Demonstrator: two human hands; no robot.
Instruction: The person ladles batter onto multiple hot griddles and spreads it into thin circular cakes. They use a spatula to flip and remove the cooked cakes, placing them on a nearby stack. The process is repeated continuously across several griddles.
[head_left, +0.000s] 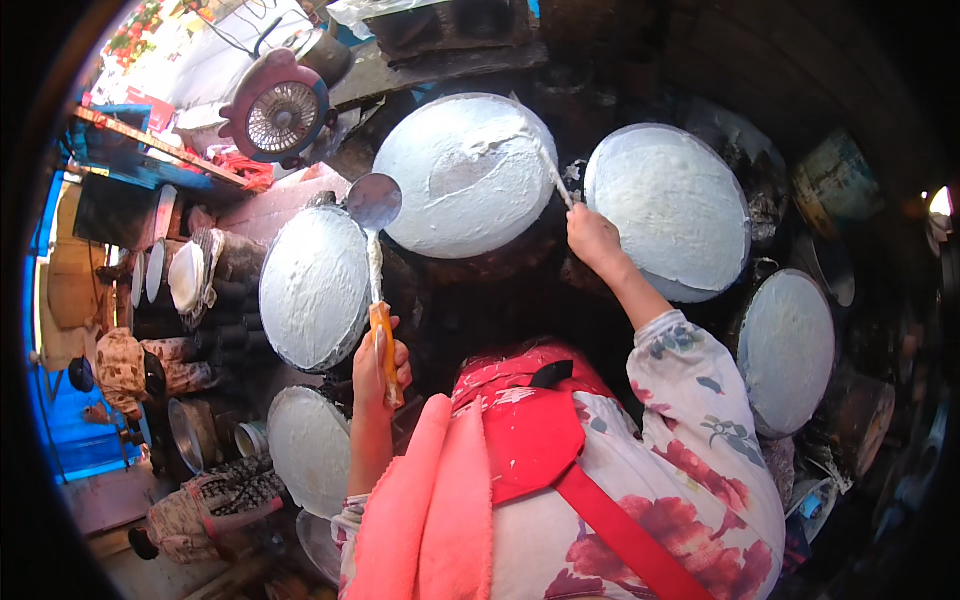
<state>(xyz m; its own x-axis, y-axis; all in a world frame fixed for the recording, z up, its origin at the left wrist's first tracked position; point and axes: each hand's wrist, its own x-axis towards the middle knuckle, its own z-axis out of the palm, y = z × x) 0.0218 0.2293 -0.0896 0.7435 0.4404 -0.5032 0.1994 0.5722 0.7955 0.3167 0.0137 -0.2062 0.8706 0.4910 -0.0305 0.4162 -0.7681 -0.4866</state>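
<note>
My left hand (381, 367) is closed around the orange handle of a batter-coated ladle (375, 202), its round bowl raised between two griddles. In my right hand (596, 236) is a thin batter-smeared stick or spreader (555, 174), lying along the right edge of the far middle round griddle (465, 176). White batter covers that griddle, with a ridge near its top and a thinner patch in the middle. More round griddles carry white layers: one at the left (315, 289), one at the lower left (309, 450), one at the right (666, 210) and one at the far right (786, 352).
A small pink fan (283, 116) and a metal kettle (322, 56) stand at the upper left. Flat rounds (187, 276) lie on a stack at the left. Two people (124, 367) are beyond it. Metal pots (191, 435) stand at the lower left.
</note>
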